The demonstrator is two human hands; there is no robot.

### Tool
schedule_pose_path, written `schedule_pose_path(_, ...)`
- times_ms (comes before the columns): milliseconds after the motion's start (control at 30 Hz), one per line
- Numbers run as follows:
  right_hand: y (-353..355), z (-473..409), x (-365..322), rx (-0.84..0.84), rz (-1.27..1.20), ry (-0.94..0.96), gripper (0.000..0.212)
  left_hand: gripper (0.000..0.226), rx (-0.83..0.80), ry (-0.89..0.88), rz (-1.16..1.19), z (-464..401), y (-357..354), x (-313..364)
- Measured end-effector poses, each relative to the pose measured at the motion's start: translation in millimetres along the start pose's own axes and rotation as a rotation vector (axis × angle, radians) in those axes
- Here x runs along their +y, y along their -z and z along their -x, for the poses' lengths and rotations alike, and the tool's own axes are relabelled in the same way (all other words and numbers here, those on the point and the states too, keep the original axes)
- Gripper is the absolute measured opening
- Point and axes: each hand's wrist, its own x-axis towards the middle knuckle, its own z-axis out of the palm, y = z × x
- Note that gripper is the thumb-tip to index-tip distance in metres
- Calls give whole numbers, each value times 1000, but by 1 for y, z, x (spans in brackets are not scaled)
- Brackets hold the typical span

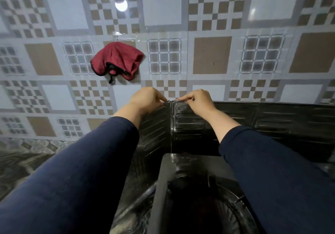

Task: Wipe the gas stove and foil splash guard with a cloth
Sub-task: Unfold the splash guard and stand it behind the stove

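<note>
My left hand (147, 99) and right hand (197, 102) both pinch the top edge of the splash guard (188, 125) behind the stove (183, 188). The red cloth (117, 60) hangs on the tiled wall (212, 54).

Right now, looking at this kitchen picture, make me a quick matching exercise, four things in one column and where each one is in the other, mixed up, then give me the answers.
Things:
1. red cloth
2. left hand
3. right hand
4. stove

Places:
A. pinching the top edge of the splash guard, right of its corner fold
B. hanging on the tiled wall
C. below the splash guard, between the sleeves
D. pinching the top edge of the splash guard, left of its corner fold

Pairs: 1-B, 2-D, 3-A, 4-C
</note>
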Motion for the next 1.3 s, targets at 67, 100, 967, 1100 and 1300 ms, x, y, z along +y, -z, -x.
schedule_pose_path(67, 0, -2, -6, -27, -20, -1, 25, 25, -38, 22, 27, 0, 9, 5)
schedule_pose_path(100, 1, -3, -9, -36, -34, -2, 23, 25, -42, 34, 39, 1, 13, 8)
schedule_pose_path(967, -14, 20, -14, -43, 55, 33, 23, 20, -147, 342, 423, 38, 0, 10)
schedule_pose_path(1100, -14, 21, -15, -54, 50, 32, 24, 18, -157, 353, 391, 44, 0, 10)
schedule_pose_path(1300, 1, 31, -26, -83, 145, 88, 34, 46, -162, 263, 238, 51, 5, 12)
